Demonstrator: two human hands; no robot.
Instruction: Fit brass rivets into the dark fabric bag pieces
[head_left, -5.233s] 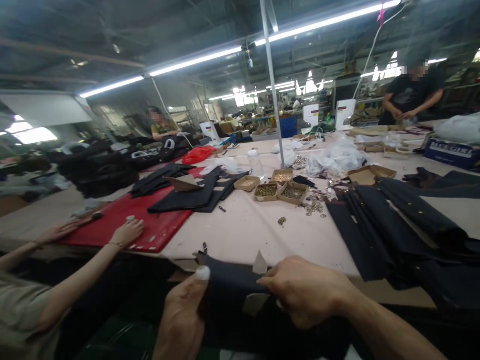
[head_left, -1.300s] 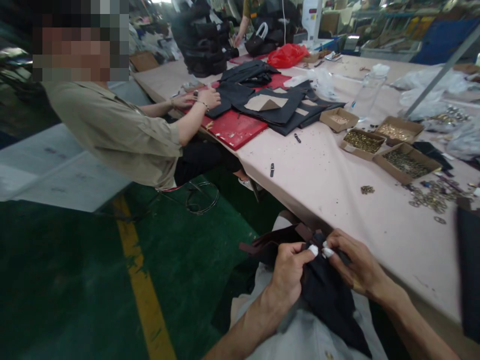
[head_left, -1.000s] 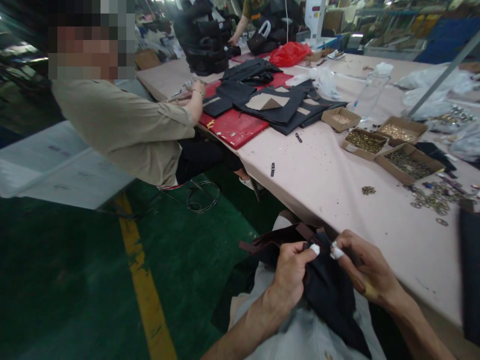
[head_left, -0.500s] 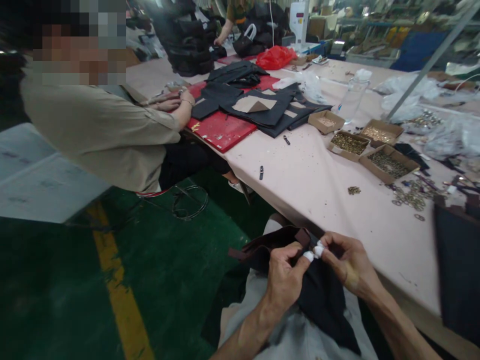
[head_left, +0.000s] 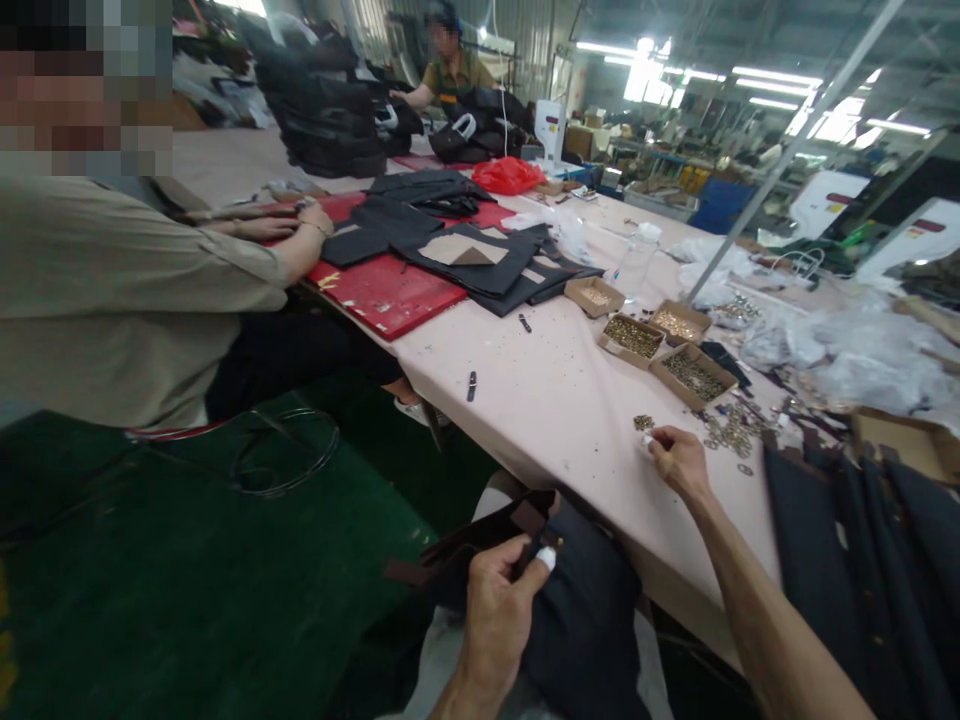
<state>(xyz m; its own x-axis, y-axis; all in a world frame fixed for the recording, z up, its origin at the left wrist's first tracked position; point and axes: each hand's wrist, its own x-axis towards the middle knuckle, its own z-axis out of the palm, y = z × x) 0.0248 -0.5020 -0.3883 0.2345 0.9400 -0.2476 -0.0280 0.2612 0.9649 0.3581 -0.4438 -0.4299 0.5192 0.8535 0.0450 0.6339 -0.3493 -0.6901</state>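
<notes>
My left hand (head_left: 504, 610) pinches the brown-trimmed edge of a dark fabric piece (head_left: 581, 590) that lies over my lap. A small brass-coloured bit (head_left: 559, 542) shows at that edge, beside the white-wrapped thumb. Out over the table, my right hand (head_left: 681, 462) has its fingertips drawn together at a small pile of brass-coloured metal pieces (head_left: 643, 422). White wrapping covers a fingertip there too. Whether a piece is between those fingers is too small to tell. Just right of this hand lie loose metal rings (head_left: 731, 430).
Small cardboard boxes of metal parts (head_left: 694, 375) stand beyond my right hand. Dark fabric pieces (head_left: 832, 560) lie at the table's right. At left, a co-worker (head_left: 127, 300) sits by a red board (head_left: 390, 295) with stacked fabric. A slanted metal pole (head_left: 795, 150) rises behind the boxes.
My right hand has left the fabric edge and reached forward and right to the small metal pile. My left hand still grips the fabric. The view has tilted up and turned right.
</notes>
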